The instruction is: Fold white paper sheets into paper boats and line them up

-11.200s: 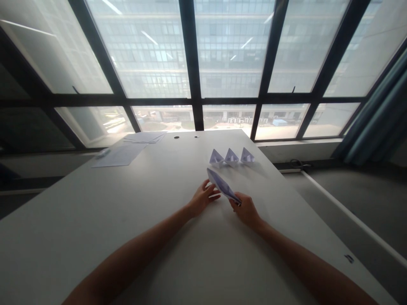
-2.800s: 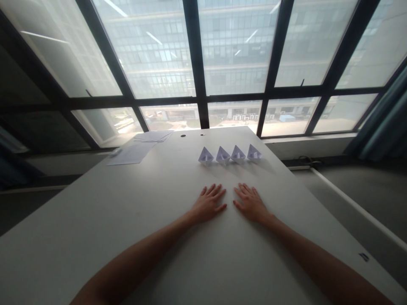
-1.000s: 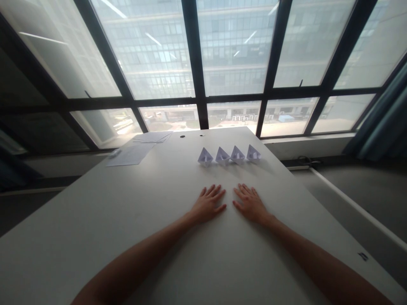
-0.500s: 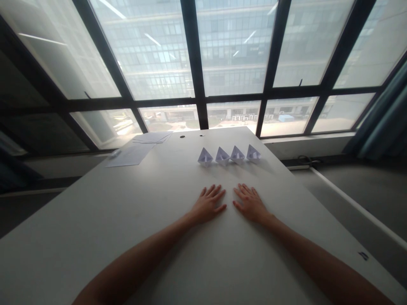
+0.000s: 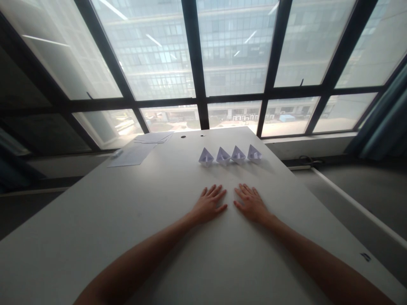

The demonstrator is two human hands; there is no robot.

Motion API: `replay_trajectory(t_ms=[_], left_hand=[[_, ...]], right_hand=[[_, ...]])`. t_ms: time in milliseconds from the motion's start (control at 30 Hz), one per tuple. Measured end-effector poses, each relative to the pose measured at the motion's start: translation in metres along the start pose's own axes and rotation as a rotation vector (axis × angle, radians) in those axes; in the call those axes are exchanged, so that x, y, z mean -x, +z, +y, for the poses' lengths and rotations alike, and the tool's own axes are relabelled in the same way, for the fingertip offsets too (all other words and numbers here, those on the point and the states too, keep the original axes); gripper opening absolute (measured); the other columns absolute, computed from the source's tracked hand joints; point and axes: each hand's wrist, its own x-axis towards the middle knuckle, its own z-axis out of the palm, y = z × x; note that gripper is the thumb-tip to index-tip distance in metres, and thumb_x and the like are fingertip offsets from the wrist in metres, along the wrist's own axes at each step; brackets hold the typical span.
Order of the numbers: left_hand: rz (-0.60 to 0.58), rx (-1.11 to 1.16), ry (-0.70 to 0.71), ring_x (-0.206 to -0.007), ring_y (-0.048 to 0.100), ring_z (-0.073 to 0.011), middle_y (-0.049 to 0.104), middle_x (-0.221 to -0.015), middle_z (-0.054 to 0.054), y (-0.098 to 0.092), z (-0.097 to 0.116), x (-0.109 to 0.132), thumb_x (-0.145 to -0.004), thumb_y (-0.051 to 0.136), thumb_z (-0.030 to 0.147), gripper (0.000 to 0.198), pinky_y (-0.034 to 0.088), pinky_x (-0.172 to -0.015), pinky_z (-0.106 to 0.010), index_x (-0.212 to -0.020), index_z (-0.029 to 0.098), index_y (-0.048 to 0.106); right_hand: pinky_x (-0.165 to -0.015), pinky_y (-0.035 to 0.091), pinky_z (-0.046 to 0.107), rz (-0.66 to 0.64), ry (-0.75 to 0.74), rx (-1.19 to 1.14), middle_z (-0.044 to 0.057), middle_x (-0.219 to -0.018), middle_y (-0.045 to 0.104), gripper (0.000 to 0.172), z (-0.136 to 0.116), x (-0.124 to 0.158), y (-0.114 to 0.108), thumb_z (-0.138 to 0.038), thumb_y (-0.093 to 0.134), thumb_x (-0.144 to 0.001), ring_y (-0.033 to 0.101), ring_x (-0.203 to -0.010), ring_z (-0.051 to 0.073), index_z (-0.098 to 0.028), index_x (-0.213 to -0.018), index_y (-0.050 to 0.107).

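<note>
My left hand (image 5: 210, 203) lies flat on the white table (image 5: 152, 245), palm down with its fingers spread. Beside it on the right, my right hand (image 5: 251, 204) rests flat in the same way, a small gap between the two. Neither holds anything. Just beyond them stand several folded white paper shapes in a row, pointed like little boats or pyramids. The leftmost folded paper shape (image 5: 206, 157) is nearest my left hand, and the rightmost folded paper shape (image 5: 254, 154) is beyond my right hand. The hands and the folded shapes are apart.
Sheets of white paper (image 5: 132, 154) lie at the table's far left. A dark round spot (image 5: 183, 137) shows near the far edge. A small dark mark (image 5: 365, 256) is near the right edge. Behind the table are large framed windows (image 5: 235, 46), with a blue curtain (image 5: 378, 114) at right.
The whole view has shifted very slightly. Both hands and the folded paper shapes stay where they were on the table.
</note>
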Motion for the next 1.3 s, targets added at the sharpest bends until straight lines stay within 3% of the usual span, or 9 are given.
replay_trajectory(t_ms=[1000,1133,1233,1300], left_hand=[[0.013,-0.001,0.009,-0.149,0.016,-0.0277,0.023,-0.161,-0.004,0.002,-0.002,0.000,-0.095,0.034,0.065,0.066,0.013,-0.119,-0.051,-0.152,0.031,0.032],[0.068,0.031,0.033,-0.146,0.026,-0.0281,0.035,-0.157,-0.003,0.001,-0.006,-0.001,-0.095,0.044,0.056,0.055,0.020,-0.118,-0.052,-0.144,0.031,0.045],[0.150,0.126,0.053,-0.135,0.046,-0.0241,0.056,-0.141,-0.003,-0.006,-0.014,-0.005,-0.096,0.049,0.041,0.038,0.033,-0.114,-0.043,-0.130,0.029,0.061],[0.212,0.222,0.042,-0.116,0.061,-0.0213,0.068,-0.125,-0.004,-0.014,-0.022,-0.008,-0.096,0.049,0.036,0.032,0.044,-0.105,-0.036,-0.120,0.025,0.067]], right_hand=[[-0.119,0.008,0.047,0.017,-0.010,0.001,0.010,-0.161,0.024,0.061,0.001,0.001,0.001,-0.049,0.038,-0.097,0.017,-0.149,0.026,-0.020,-0.150,0.036],[-0.119,0.008,0.047,0.024,-0.013,-0.003,0.010,-0.160,0.025,0.061,0.001,0.001,0.001,-0.048,0.039,-0.096,0.017,-0.148,0.026,-0.020,-0.150,0.037],[-0.119,0.008,0.048,0.019,-0.009,-0.003,0.010,-0.160,0.025,0.060,0.000,0.001,0.002,-0.047,0.040,-0.096,0.017,-0.148,0.026,-0.020,-0.150,0.037],[-0.118,0.007,0.048,0.021,-0.004,-0.003,0.010,-0.160,0.025,0.059,0.000,0.001,0.002,-0.046,0.040,-0.096,0.017,-0.148,0.027,-0.020,-0.150,0.038]])
